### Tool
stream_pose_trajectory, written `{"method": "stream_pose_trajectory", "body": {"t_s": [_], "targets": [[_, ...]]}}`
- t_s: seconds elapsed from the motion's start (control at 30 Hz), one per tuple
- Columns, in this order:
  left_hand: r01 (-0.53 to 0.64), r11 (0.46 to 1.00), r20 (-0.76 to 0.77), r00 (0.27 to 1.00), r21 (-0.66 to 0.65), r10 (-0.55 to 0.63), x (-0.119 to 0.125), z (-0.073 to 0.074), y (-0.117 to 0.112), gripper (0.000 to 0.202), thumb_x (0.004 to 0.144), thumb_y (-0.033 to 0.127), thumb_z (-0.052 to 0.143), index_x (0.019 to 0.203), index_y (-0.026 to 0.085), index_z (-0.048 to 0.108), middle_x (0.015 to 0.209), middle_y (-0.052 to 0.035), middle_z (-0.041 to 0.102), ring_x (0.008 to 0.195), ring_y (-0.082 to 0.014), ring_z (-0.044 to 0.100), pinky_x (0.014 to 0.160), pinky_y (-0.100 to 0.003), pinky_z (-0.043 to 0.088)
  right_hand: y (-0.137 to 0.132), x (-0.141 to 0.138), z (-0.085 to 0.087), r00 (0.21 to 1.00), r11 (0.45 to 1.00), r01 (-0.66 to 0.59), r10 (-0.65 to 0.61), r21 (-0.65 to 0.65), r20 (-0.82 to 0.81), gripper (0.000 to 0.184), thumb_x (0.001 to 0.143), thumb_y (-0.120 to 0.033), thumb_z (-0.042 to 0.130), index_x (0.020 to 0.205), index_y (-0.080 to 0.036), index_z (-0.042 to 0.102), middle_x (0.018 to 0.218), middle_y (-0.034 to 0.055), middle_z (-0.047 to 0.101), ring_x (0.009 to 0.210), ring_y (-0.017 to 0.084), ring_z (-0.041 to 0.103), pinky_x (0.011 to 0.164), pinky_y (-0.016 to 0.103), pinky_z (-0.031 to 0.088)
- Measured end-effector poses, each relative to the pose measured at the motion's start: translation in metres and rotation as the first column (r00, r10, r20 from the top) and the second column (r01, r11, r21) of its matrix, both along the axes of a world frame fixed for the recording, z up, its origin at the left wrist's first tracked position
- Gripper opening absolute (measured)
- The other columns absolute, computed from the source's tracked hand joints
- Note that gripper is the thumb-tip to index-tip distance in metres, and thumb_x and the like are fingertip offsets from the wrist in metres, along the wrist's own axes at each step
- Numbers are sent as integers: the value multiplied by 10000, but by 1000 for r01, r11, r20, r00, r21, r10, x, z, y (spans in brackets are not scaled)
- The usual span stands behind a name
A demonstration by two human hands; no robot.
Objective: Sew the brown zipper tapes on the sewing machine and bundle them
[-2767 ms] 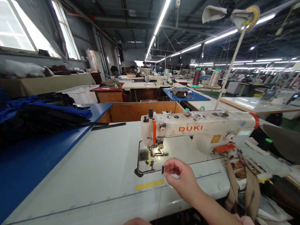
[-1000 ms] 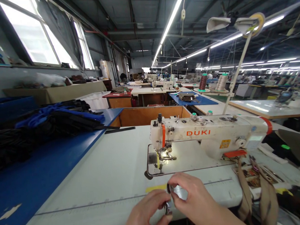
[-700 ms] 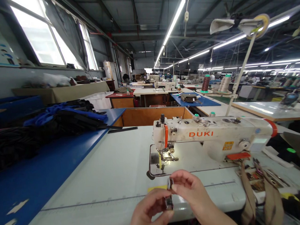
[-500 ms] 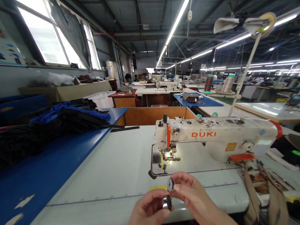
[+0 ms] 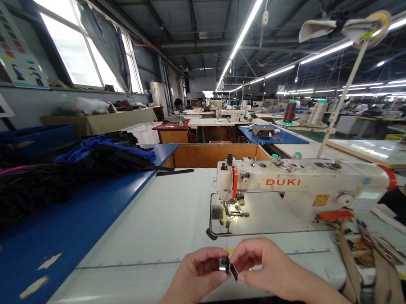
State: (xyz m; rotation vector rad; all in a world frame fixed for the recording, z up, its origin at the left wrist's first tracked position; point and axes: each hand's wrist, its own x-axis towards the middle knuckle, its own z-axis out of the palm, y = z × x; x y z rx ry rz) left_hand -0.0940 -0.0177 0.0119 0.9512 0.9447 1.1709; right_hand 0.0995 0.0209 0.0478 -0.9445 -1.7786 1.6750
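Between thumb and fingers, my left hand (image 5: 203,273) pinches a shiny metal bobbin case (image 5: 223,264). Opposite it, my right hand (image 5: 262,266) grips a bobbin (image 5: 234,271) wound with dark thread, its rim turned toward the case. The two parts are very close together; whether they touch I cannot tell. Both hands are above the front of the pale table (image 5: 133,244). Just beyond them stands a white sewing machine (image 5: 292,188) with its lamp lit over the needle plate.
A ruler strip (image 5: 127,265) runs along the table front. Black and blue straps (image 5: 98,156) are heaped on the blue table (image 5: 92,228) at left. On the right, a tray (image 5: 365,252) of small parts sits beside hanging tan webbing (image 5: 351,262). A thread stand (image 5: 345,92) rises behind the machine.
My right hand has lowered and turned the bobbin, bringing it level with the bobbin case. My left hand has raised the case slightly. The camera view has swung a little left.
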Motion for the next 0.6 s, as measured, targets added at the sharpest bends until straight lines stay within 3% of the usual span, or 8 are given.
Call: {"method": "stream_pose_trajectory", "body": {"t_s": [0.13, 0.23, 0.27, 0.33, 0.47, 0.53, 0.6], "targets": [[-15, 1000, -131, 991, 14, 17, -11, -4, 4, 424, 572, 356, 829, 914, 152, 685, 807, -47, 715, 771, -180, 652, 741, -274, 491, -1, 0, -1, 990, 994, -23, 8, 108, 141, 192, 636, -128, 614, 815, -146, 679, 741, 19, 678, 673, 128, 580, 654, 243, 458], [-61, 996, -413, 907, 58, 79, -28, -1, 11, 348, 644, 325, 729, 945, 160, 672, 773, -33, 697, 758, -186, 644, 731, -274, 498, 0, -3, -11, 983, 992, 16, -39, 123, 179, 178, 623, -117, 593, 780, -144, 672, 708, 11, 666, 647, 120, 567, 623, 231, 441], [-77, 992, -545, 830, 97, 118, -35, 1, 14, 305, 671, 297, 684, 946, 166, 672, 776, -30, 692, 755, -187, 641, 736, -276, 497, 2, -5, -15, 986, 995, 40, -54, 92, 159, 177, 616, -115, 593, 774, -144, 668, 699, 6, 663, 634, 114, 563, 609, 225, 433], [-64, 981, -777, 602, 184, 185, -48, 4, 22, 257, 712, 241, 601, 949, 173, 674, 820, -38, 684, 762, -190, 634, 757, -283, 489, 6, -9, -25, 993, 996, 88, -87, -16, 76, 187, 600, -118, 605, 776, -146, 660, 678, -6, 655, 615, 106, 569, 593, 219, 423], [46, 980, -973, 142, 192, 184, -67, 4, 44, 260, 775, 172, 496, 978, 162, 658, 916, -70, 661, 847, -202, 622, 814, -292, 458, 12, -18, -37, 973, 951, 177, -208, -254, -102, 200, 550, -192, 702, 740, -150, 655, 626, -23, 640, 620, 135, 627, 617, 247, 456], [70, 984, -986, 24, 165, 164, -71, 1, 54, 256, 786, 153, 469, 955, 144, 661, 931, -94, 647, 889, -221, 613, 836, -309, 448, 11, -20, -37, 948, 908, 211, -280, -363, -150, 231, 546, -240, 745, 742, -148, 664, 658, -10, 654, 642, 149, 652, 633, 257, 475], [80, 984, -987, -6, 161, 162, -72, -2, 62, 264, 791, 145, 451, 940, 110, 666, 938, -129, 634, 911, -251, 602, 858, -350, 441, 9, -21, -33, 927, 866, 207, -322, -455, -191, 257, 554, -262, 766, 761, -143, 670, 696, 10, 673, 654, 149, 664, 638, 252, 483]]}}
